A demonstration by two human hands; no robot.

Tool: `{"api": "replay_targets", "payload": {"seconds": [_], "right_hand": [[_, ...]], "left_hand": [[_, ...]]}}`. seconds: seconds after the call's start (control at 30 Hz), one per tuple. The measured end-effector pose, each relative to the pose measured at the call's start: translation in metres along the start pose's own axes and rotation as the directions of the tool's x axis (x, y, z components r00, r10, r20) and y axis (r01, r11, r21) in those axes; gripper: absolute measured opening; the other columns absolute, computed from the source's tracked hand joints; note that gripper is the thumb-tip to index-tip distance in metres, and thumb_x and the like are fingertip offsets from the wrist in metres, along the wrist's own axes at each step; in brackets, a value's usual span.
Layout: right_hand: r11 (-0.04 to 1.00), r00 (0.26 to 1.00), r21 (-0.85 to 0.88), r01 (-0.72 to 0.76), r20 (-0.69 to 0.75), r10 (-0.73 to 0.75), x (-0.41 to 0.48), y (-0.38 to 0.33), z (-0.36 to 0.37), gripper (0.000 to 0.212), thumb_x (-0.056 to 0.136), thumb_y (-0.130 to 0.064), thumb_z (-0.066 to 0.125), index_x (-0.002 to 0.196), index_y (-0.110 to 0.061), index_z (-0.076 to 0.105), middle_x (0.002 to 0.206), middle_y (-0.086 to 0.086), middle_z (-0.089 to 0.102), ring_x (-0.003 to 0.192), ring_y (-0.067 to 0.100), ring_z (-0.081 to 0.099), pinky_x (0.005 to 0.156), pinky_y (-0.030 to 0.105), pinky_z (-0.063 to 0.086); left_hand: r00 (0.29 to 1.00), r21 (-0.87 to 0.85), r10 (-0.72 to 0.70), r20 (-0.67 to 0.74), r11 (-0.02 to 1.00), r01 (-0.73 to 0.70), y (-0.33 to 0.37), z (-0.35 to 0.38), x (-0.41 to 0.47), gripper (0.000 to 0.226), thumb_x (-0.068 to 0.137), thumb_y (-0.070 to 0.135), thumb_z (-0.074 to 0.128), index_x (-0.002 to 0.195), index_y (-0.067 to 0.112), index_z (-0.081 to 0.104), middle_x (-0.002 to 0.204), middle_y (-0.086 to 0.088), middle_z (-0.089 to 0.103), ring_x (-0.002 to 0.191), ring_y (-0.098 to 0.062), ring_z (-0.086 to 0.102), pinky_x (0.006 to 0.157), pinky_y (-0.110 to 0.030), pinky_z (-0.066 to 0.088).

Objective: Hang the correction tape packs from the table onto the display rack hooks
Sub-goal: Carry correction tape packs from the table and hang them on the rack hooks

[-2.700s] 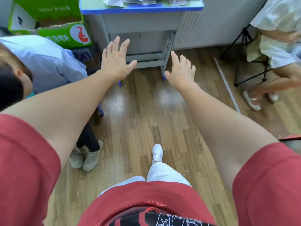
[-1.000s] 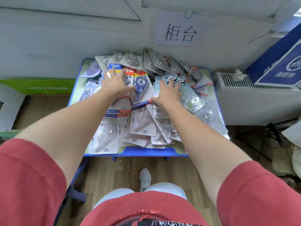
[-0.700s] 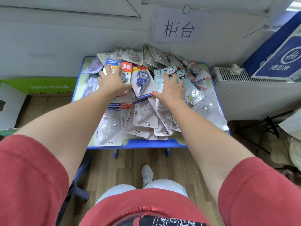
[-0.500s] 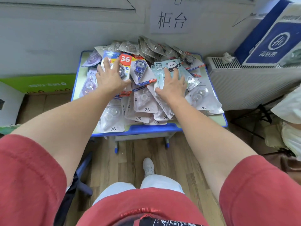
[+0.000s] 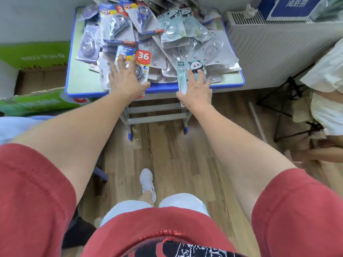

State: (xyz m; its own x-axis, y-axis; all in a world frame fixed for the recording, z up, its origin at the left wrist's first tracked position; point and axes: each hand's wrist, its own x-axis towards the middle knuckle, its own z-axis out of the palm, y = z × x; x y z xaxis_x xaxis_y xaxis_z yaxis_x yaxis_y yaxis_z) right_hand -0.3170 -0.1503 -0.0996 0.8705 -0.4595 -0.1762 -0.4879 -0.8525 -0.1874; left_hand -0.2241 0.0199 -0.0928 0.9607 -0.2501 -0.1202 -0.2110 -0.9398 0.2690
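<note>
1. Counter (image 5: pixel 81 84): small desk with a pale green top, a raised blue rim and a grey metal frame on blue feet. It stands on the wood-grain plank floor (image 5: pixel 167 154).
2. Pile of correction tape packs (image 5: pixel 185 43): flat card backs with clear moulded blisters, glossy and overlapping at all angles. It covers most of the counter top. Several white cards show a printed "36".
3. Left hand (image 5: pixel 128 80): back up, fingers spread and laid over the face of the 36 pack (image 5: pixel 143 58), thumb out at the pack's right edge, gripping it. The rectangular card is blue and yellow with a red rounded badge reading "36".
4. The 36 pack lies at the counter's front, left of centre. Its long axis runs near to far, with the badge end pointing away from the person and the near end reaching the blue rim.
5. Right hand (image 5: pixel 196 89): fingers lie along the panda pack (image 5: pixel 189 69), thumb hooked at its left edge, holding it.
6. Panda pack: pale teal card with a cartoon panda and "PANDA" print. Its long axis runs near to far, with the printed header away from the person. The near end overhangs the counter's front rim.
7. Right of the counter: a white ribbed radiator (image 5: pixel 278 52) and black tripod legs (image 5: pixel 289 101).
8. Left of the counter: a green cardboard box (image 5: pixel 33 56).
</note>
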Motion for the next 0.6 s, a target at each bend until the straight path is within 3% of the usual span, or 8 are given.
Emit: {"api": "replay_targets", "payload": {"seconds": [0.33,0.6], "right_hand": [[0.999,0.996,0.012,-0.041,0.082,0.039,-0.143,0.104,0.047,0.076,0.091,-0.046,0.055,0.151,-0.023,0.016,0.157,0.012,0.011,0.132,0.034,0.028,0.102,0.043,0.037],[0.974,0.974,0.053,-0.219,0.071,0.215,-0.247,0.163,0.072,0.074,0.092,-0.046,0.053,0.151,-0.022,0.015,0.157,0.012,0.011,0.134,0.034,0.026,0.104,0.043,0.035]], "left_hand": [[0.994,0.006,-0.001,0.109,1.000,0.000,0.036,0.081,-0.155,0.089,0.086,0.049,0.061,0.154,0.024,0.008,0.159,-0.012,0.002,0.141,-0.042,0.010,0.114,-0.048,0.015],[0.976,0.039,0.143,0.163,0.988,-0.151,0.062,0.114,-0.238,0.088,0.086,0.049,0.060,0.153,0.024,0.008,0.159,-0.012,0.005,0.141,-0.041,0.012,0.113,-0.048,0.017]]}}
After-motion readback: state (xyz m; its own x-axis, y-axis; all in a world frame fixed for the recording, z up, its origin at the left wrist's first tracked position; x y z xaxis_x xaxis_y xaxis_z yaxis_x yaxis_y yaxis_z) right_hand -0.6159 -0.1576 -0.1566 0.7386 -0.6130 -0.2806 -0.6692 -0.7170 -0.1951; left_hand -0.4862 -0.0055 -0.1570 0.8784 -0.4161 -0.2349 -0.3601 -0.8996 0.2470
